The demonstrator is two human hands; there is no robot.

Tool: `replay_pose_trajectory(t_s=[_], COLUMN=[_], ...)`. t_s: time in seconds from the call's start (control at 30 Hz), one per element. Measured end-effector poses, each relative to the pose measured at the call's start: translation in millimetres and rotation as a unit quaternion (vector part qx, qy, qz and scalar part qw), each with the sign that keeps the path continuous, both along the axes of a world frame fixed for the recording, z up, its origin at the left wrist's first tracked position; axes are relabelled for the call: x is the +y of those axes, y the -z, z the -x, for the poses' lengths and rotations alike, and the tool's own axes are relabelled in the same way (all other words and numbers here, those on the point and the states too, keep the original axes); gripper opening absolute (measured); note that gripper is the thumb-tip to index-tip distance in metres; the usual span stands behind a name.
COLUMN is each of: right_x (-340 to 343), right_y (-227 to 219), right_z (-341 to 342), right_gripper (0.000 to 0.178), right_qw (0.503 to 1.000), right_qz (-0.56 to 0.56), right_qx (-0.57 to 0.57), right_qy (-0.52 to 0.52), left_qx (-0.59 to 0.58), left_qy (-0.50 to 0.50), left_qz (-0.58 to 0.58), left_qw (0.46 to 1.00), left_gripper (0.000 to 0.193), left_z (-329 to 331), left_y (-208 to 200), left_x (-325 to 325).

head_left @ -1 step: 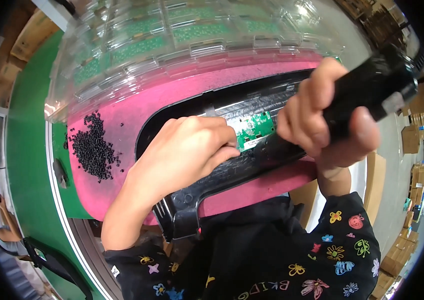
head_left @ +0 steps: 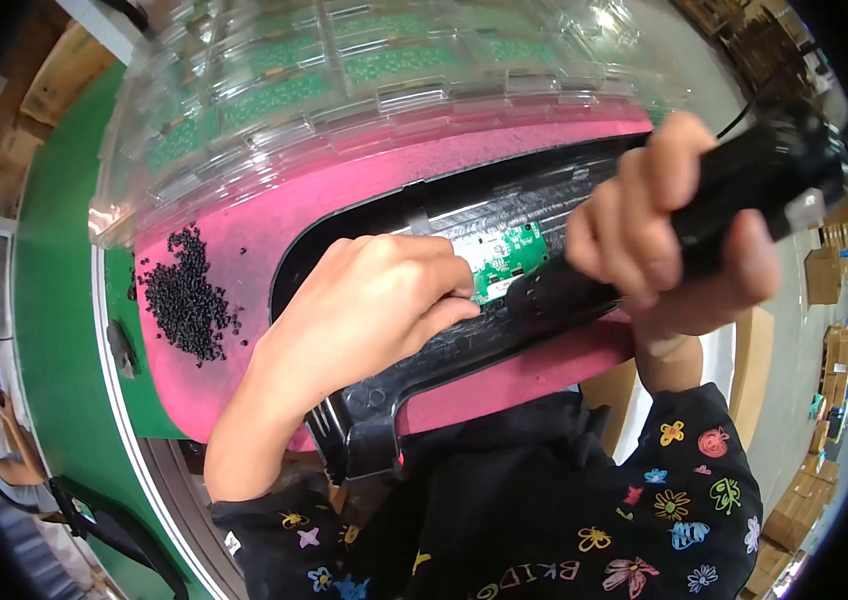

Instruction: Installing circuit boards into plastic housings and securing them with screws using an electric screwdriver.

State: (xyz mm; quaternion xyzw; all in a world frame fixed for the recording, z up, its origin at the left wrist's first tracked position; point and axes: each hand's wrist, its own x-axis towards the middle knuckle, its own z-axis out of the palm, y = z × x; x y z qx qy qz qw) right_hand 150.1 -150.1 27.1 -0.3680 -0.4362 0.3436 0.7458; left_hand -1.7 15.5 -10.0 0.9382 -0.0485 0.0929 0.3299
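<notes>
In my right hand (head_left: 659, 225) is a black electric screwdriver (head_left: 744, 190), gripped around its body and slanting down to the left. Its nose end reaches the lower right edge of a green circuit board (head_left: 509, 250). That board lies inside a long black plastic housing (head_left: 364, 400). My left hand (head_left: 384, 295) rests over the housing, thumb and fingers pinched together at the board's left edge. Whatever they hold is hidden under the fingertips. A cord runs from the screwdriver's rear end.
A pink mat (head_left: 244, 380) lies under the housing. On its left is a pile of small black screws (head_left: 189, 300). Stacked clear plastic trays (head_left: 394, 70) stand behind. A green bench (head_left: 54, 300) with a dark object is at left, where another person's arm (head_left: 19, 440) shows.
My right hand and the screwdriver have shifted slightly to the right, uncovering a little more of the board's right side. My left hand has stayed in place.
</notes>
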Motion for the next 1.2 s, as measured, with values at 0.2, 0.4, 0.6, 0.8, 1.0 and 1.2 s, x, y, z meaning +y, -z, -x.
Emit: replay_pose_trajectory(t_s=[0.2, 0.4, 0.6, 0.8, 1.0, 1.2], right_x=[-18, -6, -29, -17, -11, -7], right_y=[-8, 13, -11, -3, -3, -6], right_z=[-17, -14, -40, -31, -24, -24], right_gripper=[0.035, 0.036, 0.044, 0.044, 0.045, 0.046], right_qw=[0.987, 0.959, 0.985, 0.993, 0.990, 0.987], right_qz=[-0.145, -0.279, -0.111, -0.028, 0.004, 0.017], right_qx=[0.070, 0.034, -0.128, -0.079, -0.095, -0.148], right_qy=[-0.003, -0.025, 0.022, 0.085, 0.101, 0.066], left_qx=[-0.055, -0.060, 0.062, 0.071, 0.087, 0.073], left_qy=[0.015, 0.007, -0.071, -0.077, -0.078, -0.071], left_qz=[0.089, 0.134, 0.093, 0.007, -0.010, -0.028], left_qw=[0.994, 0.989, 0.991, 0.994, 0.993, 0.994], left_gripper=[0.015, 0.017, 0.053, 0.061, 0.057, 0.055], left_z=[-5, -3, -9, -3, -1, 0], left_y=[-4, -2, -14, -14, -14, -13], left_x=[-9, -8, -14, -13, -13, -12])
